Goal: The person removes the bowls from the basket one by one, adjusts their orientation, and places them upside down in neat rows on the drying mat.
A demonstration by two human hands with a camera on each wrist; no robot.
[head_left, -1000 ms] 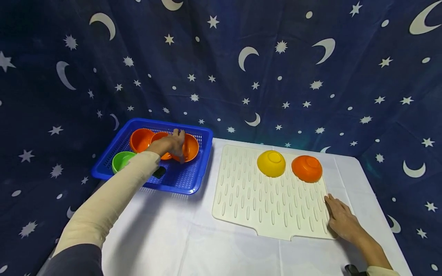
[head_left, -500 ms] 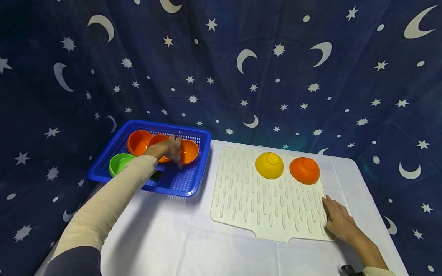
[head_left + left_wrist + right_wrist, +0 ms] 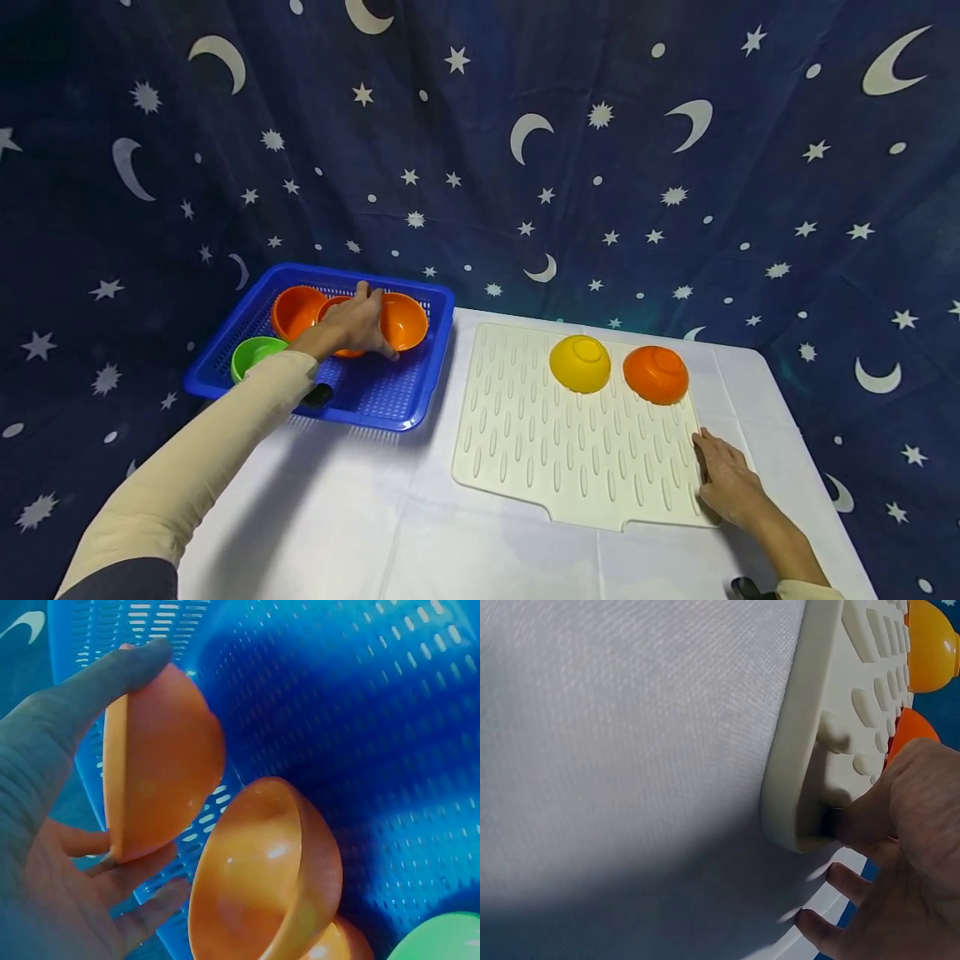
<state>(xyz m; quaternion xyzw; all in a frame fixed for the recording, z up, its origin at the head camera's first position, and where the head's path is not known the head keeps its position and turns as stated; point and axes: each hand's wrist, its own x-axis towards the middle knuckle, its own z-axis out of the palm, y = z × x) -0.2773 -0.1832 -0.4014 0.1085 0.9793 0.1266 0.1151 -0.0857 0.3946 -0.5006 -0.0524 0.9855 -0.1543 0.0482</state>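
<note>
Fingers of left hand (image 3: 352, 323) curled round an orange bowl (image 3: 161, 761) inside blue basket (image 3: 420, 383) (two more orange, one green (image 3: 251, 354)), right hand (image 3: 723, 479) flat on drying mat (image 3: 570, 442) corner, bare white tablecloth (image 3: 360, 517) nearer.

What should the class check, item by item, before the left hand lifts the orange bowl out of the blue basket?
1. Grip on the bowl: the left hand holds an orange bowl by its rim, thumb over one edge, fingers under. Ok.
2. Bowl free of its neighbour: a second orange bowl leans close beside it; contact cannot be told.
3. Basket steady: the blue basket sits flat on the white table. Ok.
4. Mat held: the right hand presses the mat's near right corner. Ok.
5. Free room on the mat: only a yellow bowl and an upturned orange bowl at the far edge. Ok.
</note>
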